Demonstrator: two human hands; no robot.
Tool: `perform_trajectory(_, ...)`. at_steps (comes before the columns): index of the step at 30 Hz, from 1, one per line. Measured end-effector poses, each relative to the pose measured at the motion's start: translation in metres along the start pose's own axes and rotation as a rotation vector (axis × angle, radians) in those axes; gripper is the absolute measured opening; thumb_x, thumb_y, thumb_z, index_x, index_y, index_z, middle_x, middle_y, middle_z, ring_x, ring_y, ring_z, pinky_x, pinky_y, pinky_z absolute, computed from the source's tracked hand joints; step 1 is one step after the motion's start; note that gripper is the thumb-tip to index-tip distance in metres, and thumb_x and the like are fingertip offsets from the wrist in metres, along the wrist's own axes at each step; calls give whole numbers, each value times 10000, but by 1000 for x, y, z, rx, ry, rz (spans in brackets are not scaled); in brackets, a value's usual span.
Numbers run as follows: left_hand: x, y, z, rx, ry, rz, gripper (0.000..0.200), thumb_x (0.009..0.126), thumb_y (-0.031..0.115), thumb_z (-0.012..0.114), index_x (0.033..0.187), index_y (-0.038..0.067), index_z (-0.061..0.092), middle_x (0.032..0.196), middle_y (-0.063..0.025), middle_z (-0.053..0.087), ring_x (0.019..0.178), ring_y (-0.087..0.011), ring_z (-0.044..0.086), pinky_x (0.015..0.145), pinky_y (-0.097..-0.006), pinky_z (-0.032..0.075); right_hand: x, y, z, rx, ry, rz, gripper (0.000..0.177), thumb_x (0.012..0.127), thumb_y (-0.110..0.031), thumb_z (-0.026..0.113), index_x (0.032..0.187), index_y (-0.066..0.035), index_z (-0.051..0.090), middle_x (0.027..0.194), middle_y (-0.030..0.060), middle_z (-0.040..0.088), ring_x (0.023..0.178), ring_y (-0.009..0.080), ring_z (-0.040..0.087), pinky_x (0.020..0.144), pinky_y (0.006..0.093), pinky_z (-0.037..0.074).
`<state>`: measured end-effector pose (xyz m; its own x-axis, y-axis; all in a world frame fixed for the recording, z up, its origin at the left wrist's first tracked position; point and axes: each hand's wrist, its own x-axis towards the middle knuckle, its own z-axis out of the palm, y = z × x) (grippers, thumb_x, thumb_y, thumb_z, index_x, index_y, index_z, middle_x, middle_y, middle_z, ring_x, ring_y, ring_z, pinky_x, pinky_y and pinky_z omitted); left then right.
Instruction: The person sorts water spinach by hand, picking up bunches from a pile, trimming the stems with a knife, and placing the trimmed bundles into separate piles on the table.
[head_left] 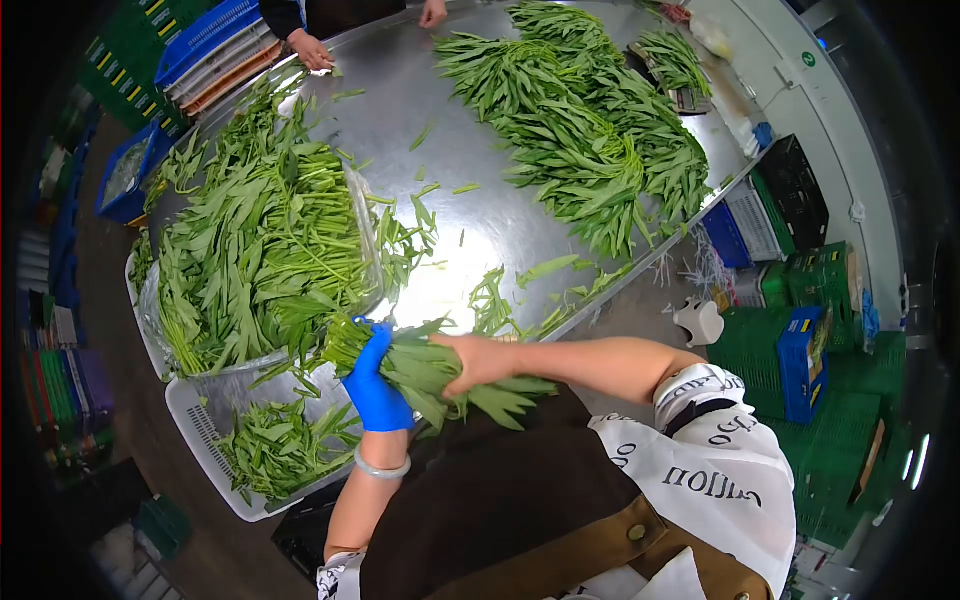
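Note:
A bunch of leafy greens (412, 368) is held between my two hands at the table's near edge. My left hand (378, 385), in a blue glove, grips the stem end. Bare fingers of my right hand (475, 362) wrap round the leafy part. Just left of the bunch, a large heap of greens (260, 240) lies in a container lined with clear plastic. Below it, a white basket (205, 440) holds loose leaves (285, 450). More bunches of greens (580, 120) are spread over the far right of the metal table (390, 130).
Across the table are a co-worker's hands (312, 50). Stacked crates (215, 50) and a blue bin (130, 170) stand at the left. Green crates (745, 350) and a white stool (699, 322) are at the right. Loose leaves are scattered on the metal.

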<state>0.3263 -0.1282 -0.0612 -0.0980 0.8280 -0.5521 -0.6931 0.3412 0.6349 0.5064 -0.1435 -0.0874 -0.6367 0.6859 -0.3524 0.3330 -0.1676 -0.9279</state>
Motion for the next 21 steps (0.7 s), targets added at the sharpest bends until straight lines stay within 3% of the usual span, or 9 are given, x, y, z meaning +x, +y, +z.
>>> perform_trajectory(2,-1,2,-7,-19,4,-36,245,786,-10,636,1021,51,606,952,-37,616,891,-162,593,821,-301,478,7,1,-19,-12,-92,27,744,681,-162,793,1287,-23,385,1138,159,612,1022,205,600,873,329,476)
perform_trajectory(7,-3,3,-25,-45,33,-122,234,799,-4,619,1024,57,603,946,-37,615,888,-175,596,833,-316,480,-16,2,-16,98,-233,24,1082,621,-214,869,1438,-22,186,1349,168,450,1259,234,429,1056,342,336)
perform_trajectory(8,-2,0,-27,-53,24,-105,204,831,139,612,1020,63,620,957,-74,639,918,-206,600,856,-359,475,-22,3,-14,134,-221,10,1100,622,-220,872,1445,-27,168,1351,155,448,1264,232,423,1061,340,326)
perform_trajectory(9,-1,1,-26,-92,-5,-156,208,830,149,611,1020,65,619,958,-73,638,923,-209,598,858,-363,473,-26,4,-9,171,-213,-2,1118,623,-226,875,1451,-31,150,1354,143,447,1269,229,416,1066,338,316)
perform_trajectory(13,-3,14,-4,-268,-170,-298,268,829,157,604,1070,39,605,972,-99,643,910,-230,610,848,-362,482,-16,9,18,448,-162,67,1097,624,-133,860,1456,-33,152,1345,105,455,1248,215,428,1049,347,341)
perform_trajectory(14,2,16,-5,-280,-196,-291,285,828,155,604,1088,36,600,986,-102,642,921,-231,608,856,-363,480,-19,2,18,496,-85,108,1010,641,-109,825,1437,-24,210,1303,104,496,1207,196,461,1025,334,364)
perform_trajectory(17,17,11,-44,-163,-259,-261,436,801,107,636,1218,32,532,1142,-110,598,1060,-251,568,954,-377,449,-17,-9,-1,-6,76,193,919,649,-114,791,1409,-26,281,1275,140,527,1176,208,499,1006,321,381)
perform_trajectory(20,32,-3,-94,-67,-482,-120,642,760,95,716,1327,32,419,1268,-94,526,1192,-271,497,1062,-400,372,-12,5,-26,49,109,18,869,649,-127,769,1390,-38,325,1201,177,584,1115,237,557,966,326,418)
perform_trajectory(21,43,-15,-108,-38,-489,-134,686,800,147,695,1385,70,344,1329,-101,468,1244,-260,439,1072,-420,345,-6,31,-30,-59,137,109,848,656,-105,767,1382,-36,334,1156,150,599,1074,211,560,950,324,426)
